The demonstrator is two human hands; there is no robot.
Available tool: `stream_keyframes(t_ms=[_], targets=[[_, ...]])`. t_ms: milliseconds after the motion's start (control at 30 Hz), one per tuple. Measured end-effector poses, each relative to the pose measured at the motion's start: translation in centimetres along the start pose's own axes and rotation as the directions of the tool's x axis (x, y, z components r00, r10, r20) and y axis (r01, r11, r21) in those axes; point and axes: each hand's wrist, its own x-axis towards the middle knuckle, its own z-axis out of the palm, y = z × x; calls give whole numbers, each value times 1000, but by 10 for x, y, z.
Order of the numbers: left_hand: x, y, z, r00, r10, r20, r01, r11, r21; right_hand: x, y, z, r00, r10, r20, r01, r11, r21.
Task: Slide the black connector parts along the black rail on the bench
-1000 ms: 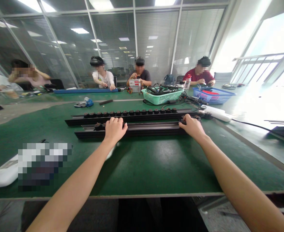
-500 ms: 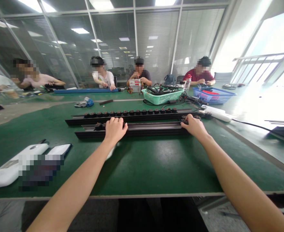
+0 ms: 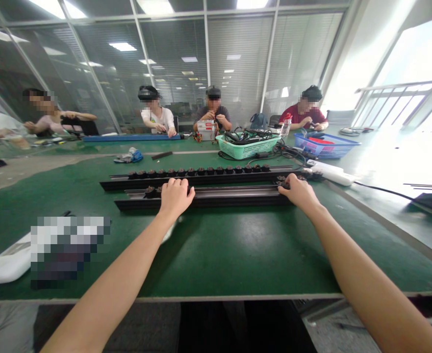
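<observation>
Head view looks down on a long black rail (image 3: pixel 219 197) lying crosswise on the green table (image 3: pixel 216 255), just in front of a second black rail (image 3: pixel 201 177) that carries a row of small dark knobs (image 3: pixel 197 171). The left hand (image 3: pixel 174 197) rests palm down on the near rail toward its left part, fingers curled over the far edge beside two dark knobs (image 3: pixel 151 190) seated there. The right hand (image 3: pixel 299 192) lies on the rail's right end, fingers bent over a dark piece; whether it pinches that piece or only presses on it I cannot tell from here. Beyond the rails stand a green basket (image 3: pixel 245 146) full of cables and a blue basket (image 3: pixel 324 147), with a white power strip (image 3: pixel 329 172) near the right hand. Other people sit along the far side of the table.
</observation>
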Motion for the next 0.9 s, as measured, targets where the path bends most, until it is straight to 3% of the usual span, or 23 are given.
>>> stream_keyframes(t_ms=[567, 900], targets=[[-1, 1, -1, 1000, -3, -2, 3, 1000, -3, 4, 7, 1, 999, 39, 10, -39, 999, 24], [0, 1, -2, 1000, 3, -1, -3, 1000, 3, 2, 4, 1, 1000, 7, 19, -6, 999, -50]])
